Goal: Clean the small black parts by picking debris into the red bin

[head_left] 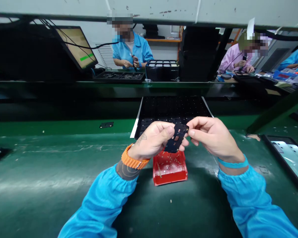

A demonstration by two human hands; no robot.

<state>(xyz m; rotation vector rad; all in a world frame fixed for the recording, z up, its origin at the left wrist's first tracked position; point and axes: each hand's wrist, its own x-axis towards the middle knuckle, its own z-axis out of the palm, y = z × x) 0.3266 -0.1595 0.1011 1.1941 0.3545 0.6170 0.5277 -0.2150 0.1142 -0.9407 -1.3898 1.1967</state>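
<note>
My left hand grips a thin black plastic plate with several cut-outs, thumb on its face and fingers behind. The plate is held tilted above the red bin. At its upper right corner, the pinched thumb and fingertips of my right hand touch the edge beside a small gold-coloured spot. Anything between those fingertips is too small to make out. Many tiny pale pieces lie in the red bin, whose back part is hidden under my left hand.
Behind my hands lies a black compartment tray. A similar black part rests on the green bench to the left. At right is a black tray with shiny panels. A green post slants nearby. Co-workers sit beyond the bench.
</note>
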